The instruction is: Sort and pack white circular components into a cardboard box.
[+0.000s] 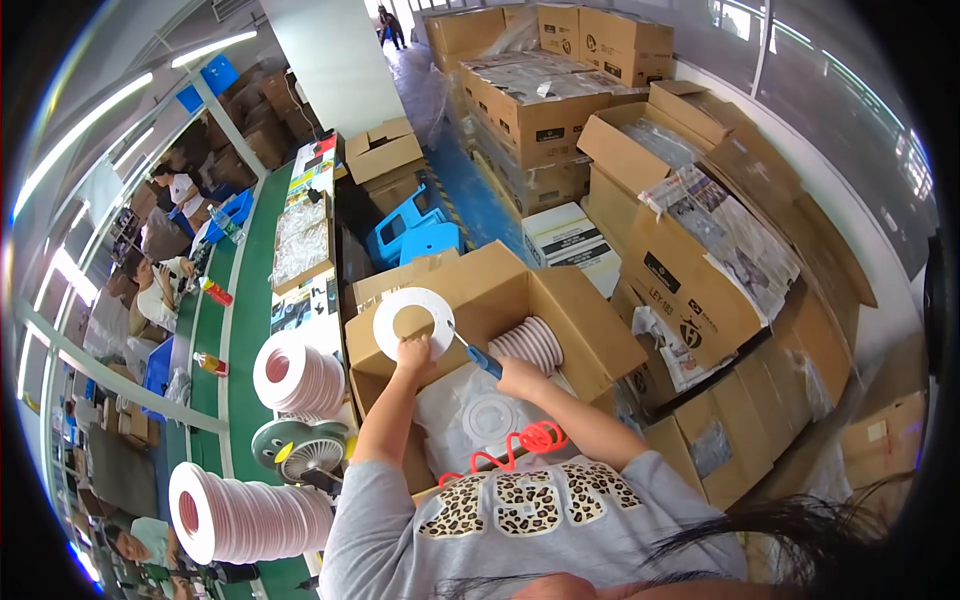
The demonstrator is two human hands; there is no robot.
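My left hand (415,354) is closed on the lower edge of a flat white ring (386,322), raised over an open cardboard box (495,268). My right hand (522,380) grips the blue handle of an air blow gun (484,361). Its thin nozzle points up and left, close to the ring's right edge. Below my right forearm, a red coiled hose (541,437) hangs over the box; where it joins the gun is hidden. A row of white rings (530,346) stands inside the box at the right. Under clear plastic, another white ring (492,418) lies lower in it.
On my left, stacks of pinkish-white rings (304,376) and a small fan (310,457) stand beside a green conveyor (245,345). Big cardboard cartons (690,290) crowd my right. Blue plastic bins (425,240) stand beyond the box. Several people sit along the far side of the line.
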